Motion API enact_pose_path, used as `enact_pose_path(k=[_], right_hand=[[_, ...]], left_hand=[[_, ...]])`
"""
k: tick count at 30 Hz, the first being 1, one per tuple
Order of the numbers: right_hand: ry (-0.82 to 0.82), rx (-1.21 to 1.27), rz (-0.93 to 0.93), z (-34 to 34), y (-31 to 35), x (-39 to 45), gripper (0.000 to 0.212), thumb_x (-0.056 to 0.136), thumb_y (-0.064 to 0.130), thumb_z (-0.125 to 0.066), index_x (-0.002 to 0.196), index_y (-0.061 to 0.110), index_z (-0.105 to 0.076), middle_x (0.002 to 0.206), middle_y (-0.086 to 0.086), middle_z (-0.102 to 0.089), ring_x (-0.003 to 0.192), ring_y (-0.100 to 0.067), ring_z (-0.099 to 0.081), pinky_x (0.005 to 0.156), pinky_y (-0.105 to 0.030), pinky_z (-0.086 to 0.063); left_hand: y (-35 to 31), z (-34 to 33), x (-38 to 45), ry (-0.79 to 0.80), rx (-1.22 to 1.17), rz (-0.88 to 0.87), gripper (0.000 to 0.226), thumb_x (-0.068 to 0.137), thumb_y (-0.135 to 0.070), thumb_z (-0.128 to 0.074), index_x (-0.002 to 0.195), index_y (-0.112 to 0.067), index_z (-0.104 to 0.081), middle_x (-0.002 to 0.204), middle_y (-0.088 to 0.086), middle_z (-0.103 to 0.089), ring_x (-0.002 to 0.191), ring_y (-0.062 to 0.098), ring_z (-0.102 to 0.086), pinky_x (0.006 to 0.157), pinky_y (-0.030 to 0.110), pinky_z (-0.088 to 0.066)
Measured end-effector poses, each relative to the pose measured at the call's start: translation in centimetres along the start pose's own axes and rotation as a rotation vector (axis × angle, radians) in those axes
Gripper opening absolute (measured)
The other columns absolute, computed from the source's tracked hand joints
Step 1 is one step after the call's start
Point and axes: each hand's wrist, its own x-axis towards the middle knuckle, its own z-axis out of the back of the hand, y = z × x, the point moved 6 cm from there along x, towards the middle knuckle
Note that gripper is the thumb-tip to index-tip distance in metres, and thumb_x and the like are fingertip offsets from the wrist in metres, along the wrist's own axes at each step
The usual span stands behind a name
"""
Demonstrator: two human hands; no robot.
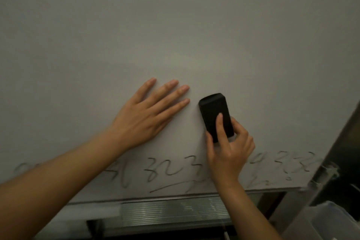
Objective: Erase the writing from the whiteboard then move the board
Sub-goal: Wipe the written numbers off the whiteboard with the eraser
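left forearm low in front, right hand pinching black eraser against whiteboard, left hand flat with straight fingers just beside the eraser, black writing under both hands, metal tray below

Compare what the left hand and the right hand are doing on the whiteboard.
The left hand lies flat with fingers spread and straight; the right hand curls round the black eraser. The left hand holds nothing; the right grips a tool. Both are bare and on the whiteboard, above the remaining writing.
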Motion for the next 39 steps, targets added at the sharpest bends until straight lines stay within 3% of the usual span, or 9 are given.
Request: enact_pose_path(k=[6,13,19,26,30,33,36,39], right_hand=[[0.013,0.024,0.078,-1.3,9.4,-1.4,0.054,0.086,0.024,-0.066,0.135,0.027,-0.045,0.129,-0.01,-0.043,0.103,-0.029,-0.045,0.084,-0.041,-0.032],[0.044,0.081,0.215,-2.3,17.9,-2.8,0.056,0.083,0.019,-0.074,0.133,0.025,-0.049,0.121,-0.015,-0.049,0.098,-0.03,-0.046,0.08,-0.042,-0.033],[0.189,0.174,0.531,-2.5,24.5,-5.6,0.042,0.089,0.023,-0.059,0.13,0.026,-0.051,0.121,-0.014,-0.05,0.098,-0.032,-0.049,0.081,-0.043,-0.033],[0.369,0.162,0.955,-4.3,28.4,-11.7,0.05,0.076,0.011,-0.074,0.124,0.021,-0.065,0.121,-0.017,-0.053,0.101,-0.03,-0.05,0.088,-0.046,-0.037],[0.462,0.117,1.138,-6.3,29.4,-14.0,0.041,0.092,0.006,-0.048,0.129,0.017,-0.06,0.121,-0.021,-0.056,0.103,-0.033,-0.048,0.089,-0.048,-0.035],[0.472,0.111,1.148,-7.8,30.2,-14.4,0.047,0.098,0.002,-0.025,0.128,0.014,-0.06,0.119,-0.024,-0.052,0.103,-0.036,-0.047,0.09,-0.049,-0.033],[0.42,0.12,1.13,-8.4,31.2,-13.6,0.042,0.1,0.003,-0.028,0.128,0.016,-0.056,0.116,-0.022,-0.052,0.099,-0.034,-0.047,0.088,-0.047,-0.034],[0.296,0.132,1.032,-8.2,32.2,-10.8,0.036,0.098,0.005,-0.043,0.127,0.019,-0.059,0.117,-0.019,-0.051,0.089,-0.03,-0.045,0.081,-0.045,-0.034]], left_hand=[[7.2,2.6,-9.9,0.033,0.062,0.035,0.048,0.1,-0.022,-0.048,0.148,-0.019,-0.041,0.155,0.007,-0.034,0.143,0.027,-0.031,0.112,0.056,-0.022],[14.7,4.1,-20.6,0.108,0.134,0.079,0.049,0.104,-0.033,-0.038,0.152,-0.025,-0.031,0.157,0.007,-0.027,0.147,0.027,-0.021,0.113,0.06,-0.01],[16.5,3.9,-24.5,0.121,0.147,0.117,0.053,0.104,-0.04,-0.028,0.155,-0.026,-0.022,0.162,0.004,-0.008,0.149,0.024,-0.007,0.116,0.055,0.004],[16.4,4.0,-25.0,0.089,0.111,0.152,0.05,0.106,-0.036,-0.027,0.154,-0.025,-0.023,0.157,0.005,-0.025,0.146,0.025,-0.014,0.116,0.054,0.002],[16.4,4.2,-24.6,0.052,0.125,0.147,0.048,0.105,-0.034,-0.032,0.151,-0.024,-0.032,0.154,0.007,-0.037,0.143,0.029,-0.029,0.116,0.052,0.004],[16.2,4.3,-24.4,0.039,0.124,0.16,0.046,0.104,-0.032,-0.035,0.149,-0.024,-0.037,0.152,0.006,-0.04,0.14,0.028,-0.031,0.117,0.052,0.003],[16.2,4.3,-24.4,0.042,0.109,0.171,0.045,0.104,-0.029,-0.038,0.148,-0.023,-0.039,0.151,0.006,-0.041,0.14,0.028,-0.033,0.116,0.053,-0.001],[16.4,4.4,-24.5,0.045,0.106,0.172,0.044,0.104,-0.028,-0.035,0.148,-0.023,-0.04,0.151,0.006,-0.042,0.139,0.029,-0.034,0.116,0.054,-0.003]])
